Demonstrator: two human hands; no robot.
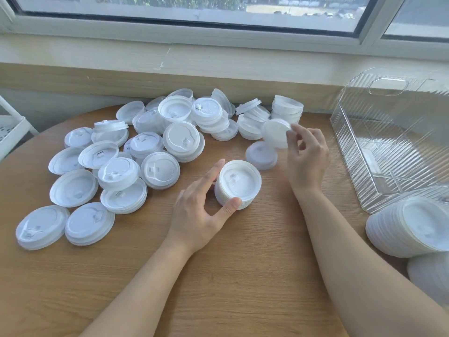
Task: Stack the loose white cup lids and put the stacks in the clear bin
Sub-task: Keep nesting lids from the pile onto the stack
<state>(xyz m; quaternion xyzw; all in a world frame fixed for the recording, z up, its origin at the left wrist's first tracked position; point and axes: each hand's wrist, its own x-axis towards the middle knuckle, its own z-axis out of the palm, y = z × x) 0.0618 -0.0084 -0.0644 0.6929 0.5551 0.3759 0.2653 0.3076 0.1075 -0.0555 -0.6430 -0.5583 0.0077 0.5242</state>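
Observation:
A short stack of white lids [239, 184] stands on the wooden table [230, 276] near its middle. My left hand [202, 210] holds this stack, thumb at its front and fingers along its left side. My right hand [307, 156] is raised just right of it and pinches a single white lid [275, 133], tilted on edge. Another lid [261, 155] lies flat under that one. Several loose lids [136, 156] are scattered over the left and back of the table. The clear ribbed bin [391, 139] stands at the right.
Two tall finished lid stacks [410, 227] lie on their sides at the right edge, in front of the bin. A wall and window sill run behind the table. A white rack [12, 130] stands off the table's left edge.

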